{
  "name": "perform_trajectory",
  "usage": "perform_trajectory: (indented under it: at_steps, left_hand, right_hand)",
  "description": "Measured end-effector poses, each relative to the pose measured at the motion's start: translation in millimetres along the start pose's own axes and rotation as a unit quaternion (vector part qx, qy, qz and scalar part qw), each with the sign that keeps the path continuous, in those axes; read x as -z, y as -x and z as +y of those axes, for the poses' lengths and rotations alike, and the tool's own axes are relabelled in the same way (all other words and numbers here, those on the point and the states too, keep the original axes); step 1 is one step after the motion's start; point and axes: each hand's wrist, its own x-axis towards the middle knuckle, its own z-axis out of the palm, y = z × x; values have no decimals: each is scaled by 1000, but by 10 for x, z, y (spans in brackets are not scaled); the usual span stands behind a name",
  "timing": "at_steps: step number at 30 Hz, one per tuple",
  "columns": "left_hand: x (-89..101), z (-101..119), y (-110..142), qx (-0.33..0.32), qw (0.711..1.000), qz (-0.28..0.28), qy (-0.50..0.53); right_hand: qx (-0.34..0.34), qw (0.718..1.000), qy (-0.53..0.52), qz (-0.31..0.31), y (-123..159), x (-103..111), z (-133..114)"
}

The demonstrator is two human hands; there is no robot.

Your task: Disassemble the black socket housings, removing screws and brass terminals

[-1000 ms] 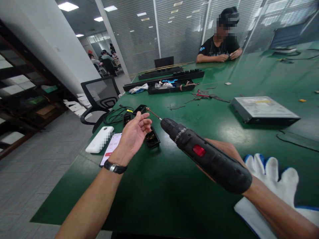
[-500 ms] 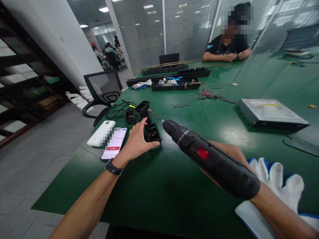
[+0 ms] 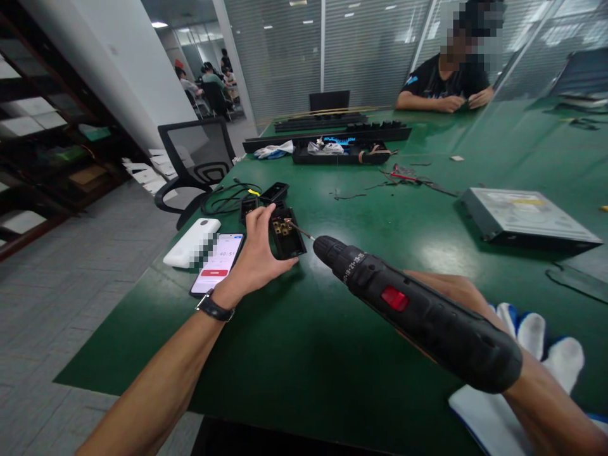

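Note:
My left hand [image 3: 259,250] grips a small open black box [image 3: 300,244] on the green table, its thumb at the near end and its fingers along the left side. Brass-coloured metal parts show inside the box. In my right hand [image 3: 444,291], largely hidden behind the tool, is a black cordless drill [image 3: 408,304] with a red switch. Its long thin bit [image 3: 303,230] points left, the tip over the brass parts; whether it touches them I cannot tell. A second black box [image 3: 247,208] sits just behind my left fingers, partly hidden, with a black piece [image 3: 274,192] beside it.
A phone [image 3: 217,263] and a white power bank [image 3: 192,242] lie left of my hand. White-and-blue gloves [image 3: 563,361] lie under my right forearm. A metal drive case [image 3: 527,218] stands at right. Farther back are a black tray [image 3: 339,154] and a seated person [image 3: 444,82].
My left hand has closed on the box, which has shifted slightly away from me. The drill's bit tip has come over the inside of this box. The view has shifted a little.

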Motion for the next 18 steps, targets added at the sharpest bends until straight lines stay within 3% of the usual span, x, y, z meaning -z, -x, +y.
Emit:
perform_trajectory:
  at_steps: [4, 9, 18]
  left_hand:
    - [65, 14, -23, -39, 998, 34, -28]
    - [96, 52, -37, -81, 993, 63, -55]
    - [106, 120, -61, -116, 989, 46, -77]
  right_hand:
    - [10, 1000, -16, -19, -31, -6, -76]
    - [-38, 998, -49, -29, -14, -49, -151]
    - [-38, 997, -52, -39, -5, -57, -157]
